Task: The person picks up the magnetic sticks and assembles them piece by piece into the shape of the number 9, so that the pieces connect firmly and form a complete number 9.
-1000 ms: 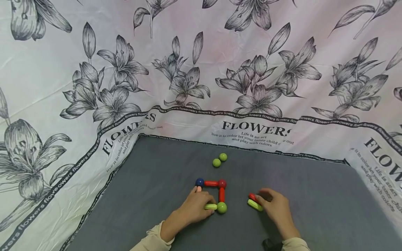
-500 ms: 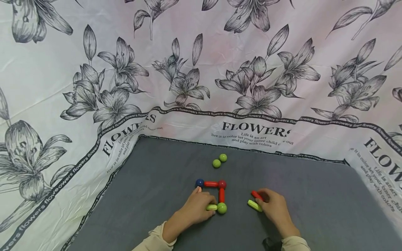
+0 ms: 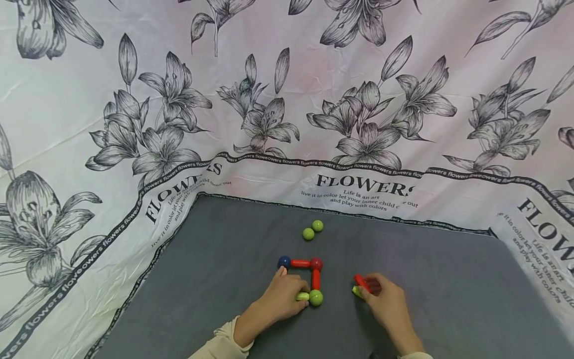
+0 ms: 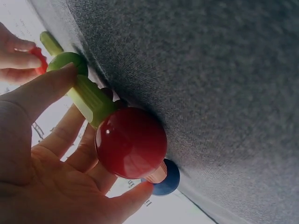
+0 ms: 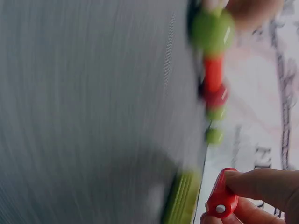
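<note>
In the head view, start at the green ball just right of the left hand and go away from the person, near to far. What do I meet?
Glossy lime-green plastic-looking ball → red plastic-looking rod → glossy red ball → back pair's nearer green ball → back pair's farther green ball.

Red rod (image 5: 223, 191), silvery disc at its end, is slanting in the pinch of right hand (image 3: 386, 299) near lime rod (image 5: 183, 198) lying on tabletop (image 3: 215, 249), while left hand (image 3: 282, 295) is holding second lime rod (image 4: 91, 100) joining green ball (image 3: 316, 297) to glossy red ball (image 4: 131, 143).
</note>
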### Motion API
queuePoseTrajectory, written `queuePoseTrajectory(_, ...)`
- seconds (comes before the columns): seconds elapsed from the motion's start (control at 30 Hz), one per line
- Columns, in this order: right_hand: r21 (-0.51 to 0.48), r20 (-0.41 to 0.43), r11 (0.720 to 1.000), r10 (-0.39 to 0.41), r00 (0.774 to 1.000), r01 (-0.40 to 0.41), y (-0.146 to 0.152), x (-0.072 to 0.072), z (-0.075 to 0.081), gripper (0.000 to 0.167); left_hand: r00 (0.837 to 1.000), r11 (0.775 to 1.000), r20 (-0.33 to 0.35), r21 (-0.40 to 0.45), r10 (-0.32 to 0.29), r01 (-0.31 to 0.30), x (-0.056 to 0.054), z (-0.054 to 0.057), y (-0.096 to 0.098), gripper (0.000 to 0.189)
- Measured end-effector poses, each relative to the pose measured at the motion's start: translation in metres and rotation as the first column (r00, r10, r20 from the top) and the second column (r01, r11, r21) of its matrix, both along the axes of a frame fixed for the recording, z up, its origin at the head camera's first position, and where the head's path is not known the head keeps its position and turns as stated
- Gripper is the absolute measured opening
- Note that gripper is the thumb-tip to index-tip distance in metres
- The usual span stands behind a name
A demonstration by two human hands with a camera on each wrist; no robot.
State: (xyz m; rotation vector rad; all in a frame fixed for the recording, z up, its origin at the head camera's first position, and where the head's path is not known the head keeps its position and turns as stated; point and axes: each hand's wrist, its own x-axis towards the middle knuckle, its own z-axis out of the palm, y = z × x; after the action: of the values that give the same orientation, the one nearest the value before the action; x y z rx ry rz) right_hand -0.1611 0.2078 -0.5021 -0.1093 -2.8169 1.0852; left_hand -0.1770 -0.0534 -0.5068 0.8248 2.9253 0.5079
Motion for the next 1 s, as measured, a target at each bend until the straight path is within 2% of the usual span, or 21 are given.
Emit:
queuePoseTrajectory(0.2, -0.132, 0.114, 0.991, -0.010, 0.993, 0.025, -0.034, 0.035, -0.002, 0.028, 1.000, 1.000, 0.025, 0.003, 0.003, -0.003, 0.001, -0.003, 0.001, 0.014)
queuePoseTrajectory(0.33, -0.158, 0.176, 0.987, 0.000, 0.984, 0.028, -0.053, 0.047, -0.008, 0.030, 1.000, 1.000, 0.005, -0.002, 0.006, -0.006, 0.000, -0.004, 0.001, 0.016)
queuePoseTrajectory(0.43, -0.165, 0.202, 0.986, 0.020, 0.979, 0.014, -0.063, 0.052, -0.012, 0.029, 1.000, 1.000, -0.007, -0.002, 0.006, -0.006, -0.001, -0.003, 0.002, 0.016)
queuePoseTrajectory(0.67, -0.209, 0.193, 0.977, 0.075, 0.978, -0.034, -0.075, 0.056, -0.022, 0.028, 1.000, 1.000, -0.015, -0.003, 0.012, -0.012, -0.001, -0.003, 0.002, 0.016)
queuePoseTrajectory(1.0, -0.225, 0.164, 0.974, 0.038, 0.986, 0.000, -0.087, 0.055, -0.024, 0.026, 0.999, 1.000, -0.035, 0.012, 0.003, -0.002, -0.002, -0.005, 0.003, 0.016)
